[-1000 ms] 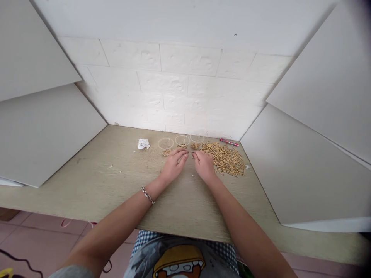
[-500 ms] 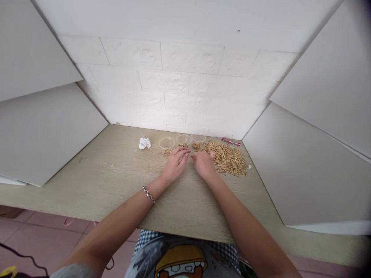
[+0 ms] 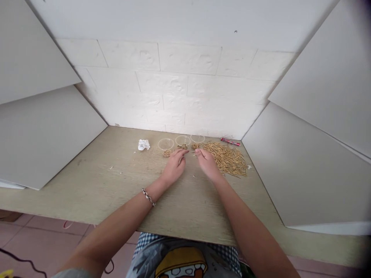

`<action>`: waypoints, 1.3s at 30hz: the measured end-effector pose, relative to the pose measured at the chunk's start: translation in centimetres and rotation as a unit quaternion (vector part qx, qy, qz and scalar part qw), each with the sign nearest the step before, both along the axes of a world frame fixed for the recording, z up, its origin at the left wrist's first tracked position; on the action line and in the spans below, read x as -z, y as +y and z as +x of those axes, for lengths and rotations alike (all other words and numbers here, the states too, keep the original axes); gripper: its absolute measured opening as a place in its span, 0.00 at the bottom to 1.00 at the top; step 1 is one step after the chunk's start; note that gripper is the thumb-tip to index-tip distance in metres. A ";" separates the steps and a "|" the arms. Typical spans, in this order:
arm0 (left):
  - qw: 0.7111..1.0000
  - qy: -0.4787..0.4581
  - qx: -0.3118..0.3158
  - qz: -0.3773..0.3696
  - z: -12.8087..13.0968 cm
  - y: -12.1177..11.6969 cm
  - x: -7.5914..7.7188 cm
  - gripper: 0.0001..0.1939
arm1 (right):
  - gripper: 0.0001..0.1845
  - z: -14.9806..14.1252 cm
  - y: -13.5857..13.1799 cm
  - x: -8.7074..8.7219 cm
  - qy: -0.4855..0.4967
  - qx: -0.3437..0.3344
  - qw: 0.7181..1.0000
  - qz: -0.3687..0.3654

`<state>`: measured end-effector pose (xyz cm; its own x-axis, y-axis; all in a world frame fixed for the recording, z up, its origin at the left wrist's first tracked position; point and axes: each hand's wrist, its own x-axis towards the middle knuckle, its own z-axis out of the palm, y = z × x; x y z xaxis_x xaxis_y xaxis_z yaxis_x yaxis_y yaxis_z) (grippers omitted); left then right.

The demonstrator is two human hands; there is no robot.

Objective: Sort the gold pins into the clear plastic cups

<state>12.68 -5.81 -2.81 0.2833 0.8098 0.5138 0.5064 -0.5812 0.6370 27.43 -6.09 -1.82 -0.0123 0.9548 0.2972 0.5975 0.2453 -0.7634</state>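
My left hand (image 3: 174, 165) hovers low over the table, fingers stretched to the right and thumb apart below them; I see nothing in it. Facing it, my right hand (image 3: 208, 164) is closed in a pinch, thumb on top. A tiny light tip shows by those fingers, too small to name. Beside my right hand spreads a pile of thin gold-coloured pins (image 3: 228, 158). Behind the hands stand three clear plastic cups, the left cup (image 3: 165, 144), middle cup (image 3: 182, 140) and right cup (image 3: 197, 138), with small golden pieces low in them.
A crumpled white tissue (image 3: 143, 144) lies left of the cups. A red tube-like stick (image 3: 230, 141) rests behind the pile. Grey panels, the left panel (image 3: 55, 135) and right panel (image 3: 313, 166), flank the wooden table (image 3: 121, 193), with a white brick-patterned wall (image 3: 174, 83) behind.
My hands have moved apart. The right hand has shifted slightly right and turned thumb-up, and the left thumb has come away from its fingers. The view has tilted slightly.
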 end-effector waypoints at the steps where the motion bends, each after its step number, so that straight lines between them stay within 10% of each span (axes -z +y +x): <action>1: 1.000 -0.004 0.004 -0.007 0.0 -0.1 -0.1 0.15 | 0.21 0.2 -0.1 0.0 0.049 -0.010 0.999 -0.010; 12: 0.970 -0.126 0.053 -0.203 0.2 -0.4 -1.0 0.13 | 0.22 0.2 -0.9 -0.4 0.097 -0.051 0.994 -0.005; 30: 0.978 -0.096 0.077 -0.168 0.3 -0.6 -1.0 0.11 | 0.22 -0.4 -1.1 -0.5 0.166 -0.091 0.981 -0.046; 39: 0.991 -0.100 -0.008 -0.083 0.5 -0.6 -0.5 0.12 | 0.19 -0.1 -0.7 0.3 -0.132 0.054 0.989 0.042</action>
